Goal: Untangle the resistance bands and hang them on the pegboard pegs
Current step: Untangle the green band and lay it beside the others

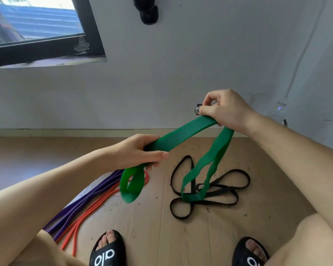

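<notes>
Head view. The left hand (pixel 142 150) sits just left of centre, its fingers curled around a wide green resistance band (pixel 183 134); the thumb lies along the band's near side and the grip is closed. The right hand (pixel 224 108), at about 2 o'clock from the left hand and higher in the frame, pinches the same band between thumb and fingers, also closed on it. Between the two hands the green band runs as a flat, taut strip rising toward 2 o'clock. Below the left hand one end of the band hangs as a short loop; below the right hand a longer loop hangs down and overlaps, in the picture, a black resistance band (pixel 229 191).

The black band lies in several crossed loops on the wooden floor (pixel 152 223), at about 5 o'clock from centre. At 7 o'clock a purple resistance band (pixel 81 204) and an orange resistance band (pixel 90 210) lie side by side on the floor, stretched out roughly straight; their upper ends pass behind the green loop. Two feet in black slides (pixel 107 250) stand at the lower edge. A grey wall (pixel 161 83) fills the upper half, with a dark-framed window (pixel 40 25) at 10 o'clock and a black object (pixel 148 12) mounted at 12 o'clock.
</notes>
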Demonstrator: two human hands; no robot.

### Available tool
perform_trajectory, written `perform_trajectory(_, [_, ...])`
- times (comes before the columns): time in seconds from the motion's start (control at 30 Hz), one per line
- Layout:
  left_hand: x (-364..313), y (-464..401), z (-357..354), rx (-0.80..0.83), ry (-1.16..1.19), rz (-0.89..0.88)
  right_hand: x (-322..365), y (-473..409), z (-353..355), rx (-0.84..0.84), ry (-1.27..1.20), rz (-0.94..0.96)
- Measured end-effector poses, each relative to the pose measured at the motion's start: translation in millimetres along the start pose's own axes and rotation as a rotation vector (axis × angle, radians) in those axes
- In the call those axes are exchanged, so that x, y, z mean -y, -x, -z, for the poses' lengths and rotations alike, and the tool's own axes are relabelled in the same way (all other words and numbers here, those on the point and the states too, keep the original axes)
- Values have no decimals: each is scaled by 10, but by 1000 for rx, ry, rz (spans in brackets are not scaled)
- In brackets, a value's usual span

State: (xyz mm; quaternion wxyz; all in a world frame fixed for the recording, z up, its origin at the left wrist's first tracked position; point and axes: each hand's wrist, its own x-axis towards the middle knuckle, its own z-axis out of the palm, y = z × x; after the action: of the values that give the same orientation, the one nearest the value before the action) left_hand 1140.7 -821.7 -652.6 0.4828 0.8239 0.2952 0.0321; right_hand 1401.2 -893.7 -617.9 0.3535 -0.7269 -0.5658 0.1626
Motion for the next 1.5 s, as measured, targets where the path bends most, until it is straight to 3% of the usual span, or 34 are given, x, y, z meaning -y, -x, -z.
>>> perform_trajectory(0.13, [-51,-35,105,-176,-36,-17,-45,-18,2,-12,-11,-2])
perform_trajectory(0.3, [-42,-18,-15,-95,-15,-48,-64,8,-21,26,35,-4])
perform_trajectory(0.43, [-146,-11,-19,-123,6,-70,-62,86,-101,283,-124,-85])
perform_trajectory(0.6, [-275,-25,-39,-149,-69,-97,198,238,-283,554,-257,-15])
perform_trajectory(0.73, [-167,-40,-1,-111,-27,-43,252,288,-350,558,-123,105])
perform_trajectory(1.0, [13,-2,44,192,170,27,336,271,-212,463,-222,113])
perform_trajectory(1.07, [-7,7,38,177,111,51,339,270,-152,450,-217,105])
perform_trajectory(1.17, [-35,-26,26,13,-98,35,293,247,-79,451,-158,91])
perform_trajectory(1.3, [-99,-34,-3,-129,-87,-70,265,260,-66,570,-89,68])
perform_trajectory(1.5, [-127,18,-52,60,5,-93,377,342,-355,594,-67,127])
